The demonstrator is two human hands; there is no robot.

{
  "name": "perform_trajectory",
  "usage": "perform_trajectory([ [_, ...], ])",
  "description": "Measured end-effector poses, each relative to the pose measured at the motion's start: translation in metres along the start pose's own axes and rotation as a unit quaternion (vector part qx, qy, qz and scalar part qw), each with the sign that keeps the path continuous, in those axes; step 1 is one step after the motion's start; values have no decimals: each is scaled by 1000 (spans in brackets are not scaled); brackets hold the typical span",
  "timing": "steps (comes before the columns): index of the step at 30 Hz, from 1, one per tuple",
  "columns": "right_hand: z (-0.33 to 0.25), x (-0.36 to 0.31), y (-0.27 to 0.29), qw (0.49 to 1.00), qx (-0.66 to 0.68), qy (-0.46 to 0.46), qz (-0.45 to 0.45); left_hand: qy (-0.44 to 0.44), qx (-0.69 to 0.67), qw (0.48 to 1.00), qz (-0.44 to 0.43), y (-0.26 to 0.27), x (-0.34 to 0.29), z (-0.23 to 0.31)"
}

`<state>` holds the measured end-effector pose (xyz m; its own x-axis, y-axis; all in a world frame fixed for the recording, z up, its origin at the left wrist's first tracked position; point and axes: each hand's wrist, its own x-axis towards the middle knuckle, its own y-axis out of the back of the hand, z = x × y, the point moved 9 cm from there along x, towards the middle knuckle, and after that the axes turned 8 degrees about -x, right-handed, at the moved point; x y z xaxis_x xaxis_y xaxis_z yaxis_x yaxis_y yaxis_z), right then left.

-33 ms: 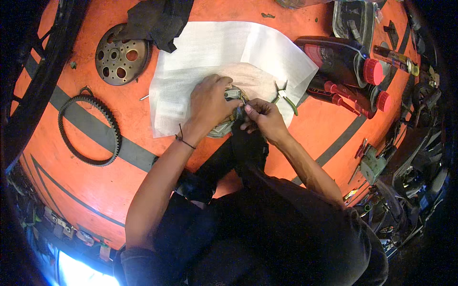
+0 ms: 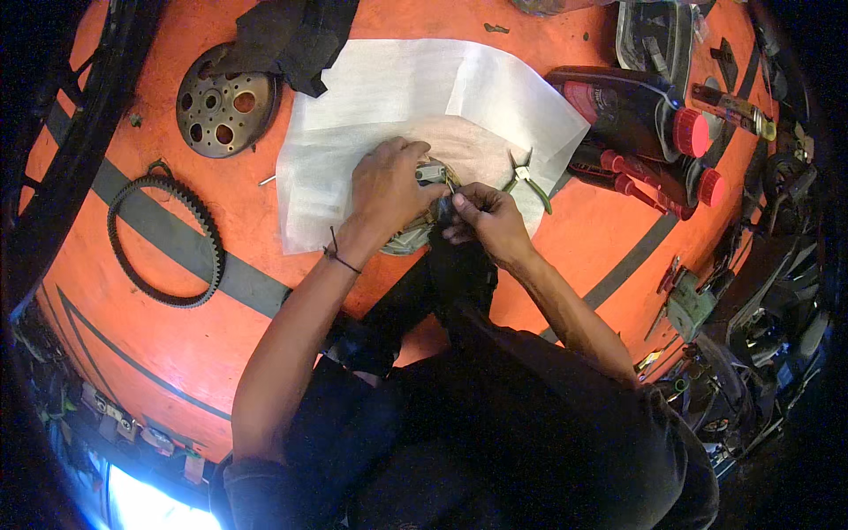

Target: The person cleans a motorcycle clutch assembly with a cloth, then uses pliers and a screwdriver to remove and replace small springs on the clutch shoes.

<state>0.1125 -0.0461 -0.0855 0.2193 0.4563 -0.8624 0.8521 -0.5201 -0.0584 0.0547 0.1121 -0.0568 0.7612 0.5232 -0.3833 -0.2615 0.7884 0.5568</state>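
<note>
My left hand is curled over the top and left side of a round metal clutch assembly, gripping it with thumb and fingers. It rests at the near edge of a white sheet, its left part hidden under the hand. At its right side, the fingertips of my right hand are pinched on a small thin piece too small to name. Pliers with green handles lie partly open on the sheet, just beyond my right hand. A dark cord is tied round my left wrist.
A perforated clutch bell lies at the far left beside a black cloth. Nearer is a toothed drive belt. Dark bottles with red caps lie at the right, near a screwdriver-like tool. Assorted parts crowd the right edge.
</note>
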Motion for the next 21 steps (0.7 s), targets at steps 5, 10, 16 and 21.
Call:
perform_trajectory([
  [5, 2, -4, -3, 999, -1, 26, 38, 27, -6, 996, -86, -4, 13, -1],
  [10, -25, -10, -6, 984, -175, 5, 12, 6, -21, 996, -88, -9, 14, -4],
  [16, -1, -6, -6, 994, -96, -30, -44, 19, -45, 994, -93, -12, 14, -8],
  [21, 7, -6, -1, 999, -42, -10, -17, -26, -43, 996, -77, -11, 13, -6],
])
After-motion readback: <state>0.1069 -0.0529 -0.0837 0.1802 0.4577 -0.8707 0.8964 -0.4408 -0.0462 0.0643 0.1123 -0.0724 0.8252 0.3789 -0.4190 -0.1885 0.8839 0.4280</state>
